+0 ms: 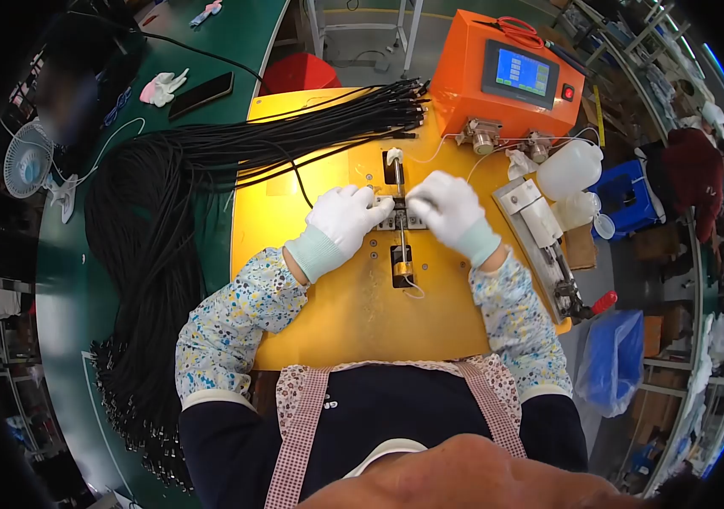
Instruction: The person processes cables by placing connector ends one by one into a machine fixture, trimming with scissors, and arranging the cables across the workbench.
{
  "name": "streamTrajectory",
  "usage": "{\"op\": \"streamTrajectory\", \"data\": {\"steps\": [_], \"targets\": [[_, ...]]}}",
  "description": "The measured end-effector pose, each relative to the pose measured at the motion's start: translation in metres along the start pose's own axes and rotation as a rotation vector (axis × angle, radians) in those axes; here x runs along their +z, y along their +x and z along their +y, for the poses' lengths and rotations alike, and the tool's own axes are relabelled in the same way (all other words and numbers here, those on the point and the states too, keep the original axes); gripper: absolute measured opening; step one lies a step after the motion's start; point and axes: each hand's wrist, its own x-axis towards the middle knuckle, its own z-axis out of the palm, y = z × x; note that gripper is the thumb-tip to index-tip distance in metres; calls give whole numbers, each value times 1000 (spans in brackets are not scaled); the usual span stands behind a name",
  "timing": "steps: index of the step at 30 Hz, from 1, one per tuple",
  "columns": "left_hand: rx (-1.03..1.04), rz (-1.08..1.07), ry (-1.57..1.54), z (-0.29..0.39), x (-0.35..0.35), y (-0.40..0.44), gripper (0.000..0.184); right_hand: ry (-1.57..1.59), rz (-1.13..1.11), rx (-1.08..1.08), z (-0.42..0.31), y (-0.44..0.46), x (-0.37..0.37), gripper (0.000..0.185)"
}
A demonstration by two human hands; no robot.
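My left hand (pixel 345 222), in a white glove, has its fingers together at the left side of a small metal fixture (pixel 391 222) on the yellow work plate (pixel 328 327). A black cable runs down to that hand, and its end is hidden by the fingers. On the fixture's right side is my right hand (pixel 448 210), also gloved, with curled fingers; whatever they may hold is too small to make out. Two slots with metal rods lie above and below the fixture. A thick bundle of black cables (pixel 251 144) crosses the back left of the plate.
An orange machine (pixel 506 85) with a screen stands at the back right. Near it are a white plastic jug (pixel 570 170) and a metal clamp device (pixel 540 242) with a red handle. A phone (pixel 201 95) and white glove lie on the green table (pixel 65 322). Someone in dark red (pixel 695 178) is far right.
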Motion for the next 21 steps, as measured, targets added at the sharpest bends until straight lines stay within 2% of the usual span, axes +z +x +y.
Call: {"op": "streamTrajectory", "data": {"steps": [1, 2, 4, 6, 9, 12, 17, 20, 21], "targets": [[13, -2, 11, 0, 0, 1, 40, 110, -23, 53, 8, 9, -4, 10], [27, -9, 18, 0, 1, 0, 41, -47, 124, -55, 14, 20, -7, 9], [49, -33, 24, 2, -2, 1, 41, -400, 201, -238, 22, 52, -11, 10], [71, -30, 24, 1, -3, 2, 41, -678, -36, -186, 32, 83, -1, 9], [81, -9, 33, 0, -1, 2, 40, -895, -451, -41, 34, 119, 22, 11], [80, -25, 43, 1, -1, 3, 39, -933, -480, -105, 39, 126, 33, 13], [65, -50, 42, 2, -3, 3, 39, -723, -2, -156, 60, 115, 32, 7], [52, -36, 36, 0, 0, 3, 38, -557, 228, -185, 33, 95, 7, 9], [49, -29, 36, -1, 1, 3, 38, -518, 237, -192, 20, 85, 1, 9]]}}
